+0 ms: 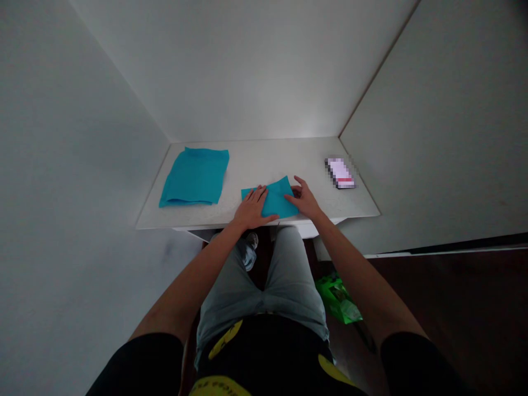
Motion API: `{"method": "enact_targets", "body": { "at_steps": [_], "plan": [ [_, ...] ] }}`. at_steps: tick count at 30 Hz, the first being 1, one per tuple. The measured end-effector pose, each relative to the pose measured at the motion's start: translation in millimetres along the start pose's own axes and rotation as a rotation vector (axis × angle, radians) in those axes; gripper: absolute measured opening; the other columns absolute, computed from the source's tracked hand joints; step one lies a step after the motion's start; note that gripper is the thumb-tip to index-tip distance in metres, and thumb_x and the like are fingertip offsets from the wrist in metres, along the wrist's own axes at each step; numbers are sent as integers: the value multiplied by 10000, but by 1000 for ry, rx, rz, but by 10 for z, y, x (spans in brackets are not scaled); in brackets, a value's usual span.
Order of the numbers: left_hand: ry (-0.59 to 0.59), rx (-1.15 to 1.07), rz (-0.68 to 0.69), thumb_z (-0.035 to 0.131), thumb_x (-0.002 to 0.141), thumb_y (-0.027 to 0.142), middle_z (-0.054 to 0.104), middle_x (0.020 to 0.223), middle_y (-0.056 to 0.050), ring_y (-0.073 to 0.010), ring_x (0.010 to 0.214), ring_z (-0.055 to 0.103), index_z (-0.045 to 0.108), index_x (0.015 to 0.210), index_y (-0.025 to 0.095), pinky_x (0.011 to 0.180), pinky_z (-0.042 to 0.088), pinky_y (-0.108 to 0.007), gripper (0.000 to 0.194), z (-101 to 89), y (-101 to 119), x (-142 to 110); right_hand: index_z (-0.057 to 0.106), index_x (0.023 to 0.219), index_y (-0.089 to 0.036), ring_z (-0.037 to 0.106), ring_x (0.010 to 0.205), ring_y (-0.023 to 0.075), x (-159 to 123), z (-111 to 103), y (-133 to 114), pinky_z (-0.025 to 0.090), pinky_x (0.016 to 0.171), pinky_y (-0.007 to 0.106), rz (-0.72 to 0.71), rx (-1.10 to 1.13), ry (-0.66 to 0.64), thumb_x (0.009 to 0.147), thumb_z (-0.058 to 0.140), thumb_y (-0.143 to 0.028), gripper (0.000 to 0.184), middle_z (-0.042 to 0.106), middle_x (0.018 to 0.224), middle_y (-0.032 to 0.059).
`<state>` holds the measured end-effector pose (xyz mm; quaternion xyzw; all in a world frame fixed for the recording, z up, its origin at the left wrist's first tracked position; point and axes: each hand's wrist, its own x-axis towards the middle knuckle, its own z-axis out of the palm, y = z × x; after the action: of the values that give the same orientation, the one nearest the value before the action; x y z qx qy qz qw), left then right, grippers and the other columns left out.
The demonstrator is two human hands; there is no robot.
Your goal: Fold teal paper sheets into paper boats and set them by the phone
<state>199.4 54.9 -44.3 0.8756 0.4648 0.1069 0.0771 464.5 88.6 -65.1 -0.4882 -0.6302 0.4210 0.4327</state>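
On the white tabletop in front of me lies a folded turquoise-blue sheet, paper or thin cloth, which I cannot tell. My left hand rests flat on its left part, fingers stretched forward and thumb out along the near edge. At the sheet's right edge is my right hand, its thumb over the blue surface and the index finger raised away. The edge sits between the thumb and the other fingers, partly hidden. Further left lies a larger stack of the same blue sheets, its near edge showing loose layers.
A phone with a lit, pixelated screen lies at the right of the white table. Walls close in on the left, back and right. A green plastic bag is on the dark floor, below my right forearm.
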Motion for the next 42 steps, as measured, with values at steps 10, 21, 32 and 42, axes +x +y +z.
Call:
{"method": "enact_targets", "body": {
  "at_steps": [10, 21, 32, 42],
  "plan": [
    [41, -81, -39, 557, 951, 859, 230, 1833, -193, -350, 1713, 223, 89, 1780, 100, 1408, 193, -507, 1217, -6, 24, 18, 738, 1346, -192, 733, 981, 301, -275, -176, -252, 596, 952, 471, -126, -558, -17, 963, 690, -416, 447, 796, 1161, 132],
    [519, -258, -199, 534, 963, 878, 209, 1802, -292, -414, 1720, 136, 30, 1764, 138, 1357, 201, -647, 1202, 75, -33, -72, 318, 1746, -206, 646, 717, 204, -113, -82, -526, 561, 697, 346, -139, -377, 222, 1048, 595, -482, 799, 723, 905, 20],
    [429, -272, -118, 778, 889, 656, 225, 1814, -242, -418, 1723, 110, -4, 1777, 179, 1354, 215, -632, 1275, 32, -57, -94, 765, 1225, -263, 706, 1343, 266, -414, -202, -530, 541, 1111, 476, -563, -745, -250, 1060, 557, -195, 274, 792, 1352, 81],
    [-56, -105, 170, 691, 977, 644, 472, 1736, -104, -331, 1659, 349, 473, 1682, 242, 1380, 224, -546, 840, -139, 46, -59, 684, 1457, -240, 643, 1396, 342, -820, -133, -169, 463, 1249, 586, -501, -735, -226, 1080, 632, -541, 484, 697, 1483, 154]
  ]
}}
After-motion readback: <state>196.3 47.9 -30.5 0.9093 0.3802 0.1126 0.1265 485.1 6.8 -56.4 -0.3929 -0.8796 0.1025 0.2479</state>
